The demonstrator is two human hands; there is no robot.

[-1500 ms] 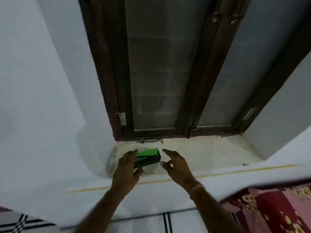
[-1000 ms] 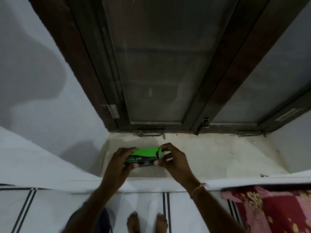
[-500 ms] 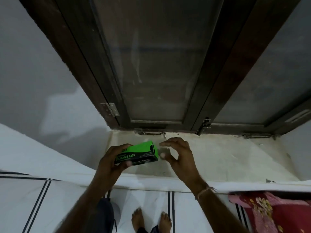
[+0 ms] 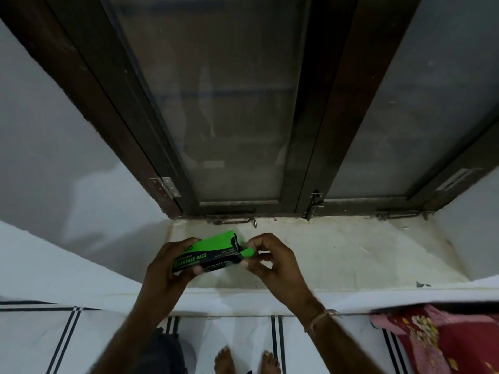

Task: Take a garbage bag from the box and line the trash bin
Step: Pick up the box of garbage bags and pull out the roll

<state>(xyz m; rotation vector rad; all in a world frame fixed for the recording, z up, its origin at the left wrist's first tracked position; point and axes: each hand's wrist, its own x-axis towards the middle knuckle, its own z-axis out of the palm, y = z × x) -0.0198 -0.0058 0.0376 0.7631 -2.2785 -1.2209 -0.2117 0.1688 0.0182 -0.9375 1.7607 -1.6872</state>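
Observation:
A green and black box of garbage bags [image 4: 213, 252] is held above the window sill, tilted with its right end raised. My left hand [image 4: 168, 265] grips the box's left half from below and behind. My right hand [image 4: 272, 261] pinches the small green end flap [image 4: 248, 252] at the box's right end between thumb and fingers. No trash bin is in view. Whether any bag shows at the opened end I cannot tell.
A pale stone window sill [image 4: 337, 255] lies under the hands, with a dark wooden window frame [image 4: 321, 147] behind it. White walls flank both sides. A red floral cloth [image 4: 442, 341] lies at lower right. My bare feet [image 4: 245, 360] stand on white floor tiles with black stripes.
The box has been lifted off the sill by my left hand. My right hand came back to the box's right end and took hold of the green end flap.

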